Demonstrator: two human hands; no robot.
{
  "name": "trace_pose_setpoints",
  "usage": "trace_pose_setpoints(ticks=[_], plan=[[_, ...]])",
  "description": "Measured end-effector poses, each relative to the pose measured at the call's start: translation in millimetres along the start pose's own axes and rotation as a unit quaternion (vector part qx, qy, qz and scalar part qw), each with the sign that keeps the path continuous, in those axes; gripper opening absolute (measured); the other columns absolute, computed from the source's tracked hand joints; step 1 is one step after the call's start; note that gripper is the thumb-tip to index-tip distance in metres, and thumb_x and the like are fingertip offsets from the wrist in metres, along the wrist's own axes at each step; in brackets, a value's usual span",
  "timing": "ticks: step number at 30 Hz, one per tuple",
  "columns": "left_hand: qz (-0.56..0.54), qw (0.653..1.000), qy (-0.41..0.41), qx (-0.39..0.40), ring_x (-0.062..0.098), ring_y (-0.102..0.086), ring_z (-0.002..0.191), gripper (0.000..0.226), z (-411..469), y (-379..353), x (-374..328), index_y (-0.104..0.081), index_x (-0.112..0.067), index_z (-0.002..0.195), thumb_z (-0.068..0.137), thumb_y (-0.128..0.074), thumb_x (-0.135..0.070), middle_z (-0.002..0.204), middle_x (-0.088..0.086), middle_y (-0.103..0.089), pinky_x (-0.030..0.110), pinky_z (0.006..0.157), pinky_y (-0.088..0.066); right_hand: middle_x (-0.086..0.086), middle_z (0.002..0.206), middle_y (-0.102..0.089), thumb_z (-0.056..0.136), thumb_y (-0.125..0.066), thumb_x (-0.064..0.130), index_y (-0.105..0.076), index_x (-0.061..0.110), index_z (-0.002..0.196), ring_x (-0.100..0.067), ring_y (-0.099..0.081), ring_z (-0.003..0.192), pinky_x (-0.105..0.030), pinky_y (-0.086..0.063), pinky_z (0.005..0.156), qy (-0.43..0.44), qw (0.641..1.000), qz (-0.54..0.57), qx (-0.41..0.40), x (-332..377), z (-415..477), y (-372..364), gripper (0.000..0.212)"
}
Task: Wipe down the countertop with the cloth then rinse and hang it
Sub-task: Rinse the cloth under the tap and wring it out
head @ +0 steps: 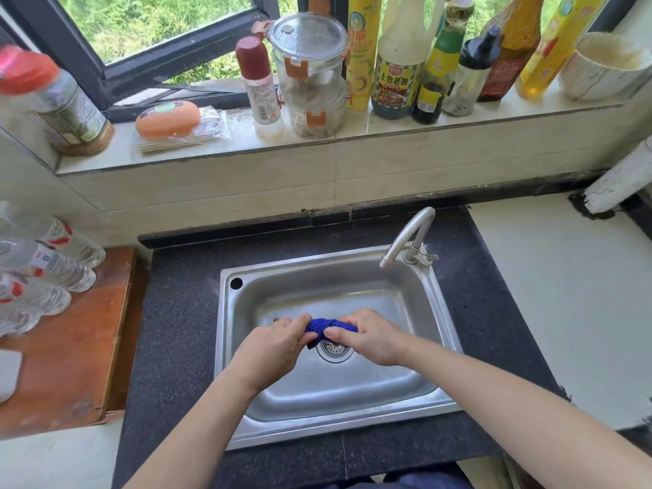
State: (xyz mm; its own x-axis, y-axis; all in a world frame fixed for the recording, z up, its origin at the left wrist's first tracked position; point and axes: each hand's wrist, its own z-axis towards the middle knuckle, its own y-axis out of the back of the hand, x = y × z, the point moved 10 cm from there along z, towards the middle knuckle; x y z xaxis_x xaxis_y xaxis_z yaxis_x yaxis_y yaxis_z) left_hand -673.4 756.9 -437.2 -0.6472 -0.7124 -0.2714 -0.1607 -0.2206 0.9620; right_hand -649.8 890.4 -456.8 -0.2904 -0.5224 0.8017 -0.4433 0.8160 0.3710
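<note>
I hold the blue cloth (323, 326) bunched between both hands over the middle of the sink (225, 312), just above the drain (335, 350). My left hand (278, 342) grips the cloth's nine o'clock end with curled fingers. My right hand (370, 337) pinches the three o'clock end, thumb on the near side. The two hands are close together, with only a short twisted stretch of cloth showing between them and a small corner hanging toward the drain. The tap (409, 238) stands at the sink's one o'clock corner, its spout bent over the basin. The dark speckled table (176, 330) surrounds the sink. At nine o'clock, water bottles (53, 266) sit on a wooden board (81, 351). At twelve o'clock, the window ledge (106, 157) carries a row of sauce bottles (398, 65) and stacked jars (307, 51).
</note>
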Motion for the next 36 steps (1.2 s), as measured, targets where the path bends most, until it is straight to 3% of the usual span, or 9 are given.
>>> trace_pose_setpoints(ticks=[3,10,16,20,22,25,30,33,36], plan=[[-0.002,1.0,0.002,-0.007,0.028,-0.054,0.051,0.045,0.6,1.5,-0.4,-0.041,-0.027,0.102,0.103,-0.007,-0.056,0.07,-0.002,-0.056,0.037,0.04,-0.043,0.005,0.06,-0.051,0.09,-0.047,0.067,-0.063,0.013,0.08,-0.013,-0.046,0.058,-0.034,-0.036,0.058,0.015,0.992,-0.128,-0.006,4.2,0.2,9.5,0.057],[0.003,0.999,-0.03,-0.028,0.026,-0.053,0.05,0.038,-3.2,14.9,0.2,-0.041,-0.026,0.098,0.105,-0.013,-0.051,0.066,-0.003,-0.054,0.037,0.039,-0.042,-0.003,0.064,-0.056,0.094,-0.043,0.063,-0.052,0.015,0.071,-0.022,-0.051,0.062,-0.039,-0.039,0.058,0.043,0.977,-0.207,-0.026,18.8,-2.2,7.8,0.054],[-0.013,0.998,-0.025,-0.05,0.025,-0.051,0.048,0.04,-21.2,23.3,10.2,-0.043,-0.026,0.099,0.105,-0.012,-0.052,0.067,-0.004,-0.053,0.037,0.037,-0.043,0.002,0.071,-0.062,0.096,-0.029,0.066,-0.052,0.023,0.084,-0.024,-0.056,0.067,-0.037,-0.041,0.06,0.116,0.917,-0.377,-0.061,43.6,-9.3,-5.5,0.05],[-0.134,0.988,0.072,-0.011,0.015,-0.061,0.072,0.037,-14.8,29.8,28.6,-0.048,-0.035,0.112,0.099,-0.024,-0.059,0.089,-0.011,-0.06,0.038,0.068,-0.053,0.007,0.101,-0.066,0.097,-0.03,0.065,-0.051,0.032,0.119,-0.02,-0.064,0.089,-0.037,-0.05,0.072,0.135,0.892,-0.419,-0.107,62.7,-10.5,4.7,0.044],[-0.282,0.953,0.109,-0.009,0.006,-0.062,0.08,0.017,-14.1,33.3,30.7,-0.055,-0.033,0.11,0.1,-0.047,-0.044,0.089,-0.014,-0.064,0.033,0.075,-0.053,0.008,0.106,-0.06,0.097,-0.04,0.062,-0.046,0.036,0.129,-0.018,-0.062,0.094,-0.036,-0.05,0.079,0.116,0.903,-0.397,-0.116,65.0,-14.2,12.7,0.042],[-0.362,0.918,0.141,-0.074,0.006,-0.062,0.085,0.011,-15.9,45.8,40.1,-0.061,-0.034,0.098,0.09,-0.068,-0.035,0.093,-0.011,-0.065,0.027,0.076,-0.052,0.012,0.102,-0.049,0.094,-0.054,0.053,-0.045,0.037,0.137,-0.01,-0.054,0.092,-0.029,-0.048,0.082,0.116,0.911,-0.369,-0.142,68.5,-26.4,22.5,0.047],[-0.524,0.817,0.216,-0.109,0.013,-0.065,0.066,0.011,-18.2,58.8,39.9,-0.067,-0.023,0.096,0.088,-0.074,-0.023,0.085,0.001,-0.07,0.022,0.057,-0.051,0.015,0.113,-0.055,0.094,-0.055,0.054,-0.049,0.038,0.136,-0.004,-0.054,0.105,-0.026,-0.044,0.095,0.099,0.956,-0.235,-0.146,71.1,-38.3,31.3,0.046],[-0.582,0.751,0.264,-0.168,0.011,-0.061,0.061,0.002,-22.4,72.7,34.2,-0.068,-0.014,0.092,0.093,-0.067,-0.016,0.076,0.002,-0.067,0.02,0.05,-0.045,0.016,0.105,-0.067,0.096,-0.057,0.049,-0.06,0.038,0.116,-0.003,-0.063,0.096,-0.034,-0.052,0.091,0.12,0.965,-0.158,-0.169,75.2,-40.5,39.8,0.024],[-0.607,0.69,0.338,-0.205,0.016,-0.061,0.063,0.008,-28.1,76.0,31.7,-0.069,-0.01,0.086,0.093,-0.065,-0.013,0.075,0.007,-0.066,0.028,0.054,-0.048,0.015,0.085,-0.067,0.093,-0.059,0.049,-0.053,0.036,0.095,-0.007,-0.062,0.079,-0.037,-0.053,0.077,0.136,0.954,-0.213,-0.163,83.7,-43.3,45.9,0.015]])
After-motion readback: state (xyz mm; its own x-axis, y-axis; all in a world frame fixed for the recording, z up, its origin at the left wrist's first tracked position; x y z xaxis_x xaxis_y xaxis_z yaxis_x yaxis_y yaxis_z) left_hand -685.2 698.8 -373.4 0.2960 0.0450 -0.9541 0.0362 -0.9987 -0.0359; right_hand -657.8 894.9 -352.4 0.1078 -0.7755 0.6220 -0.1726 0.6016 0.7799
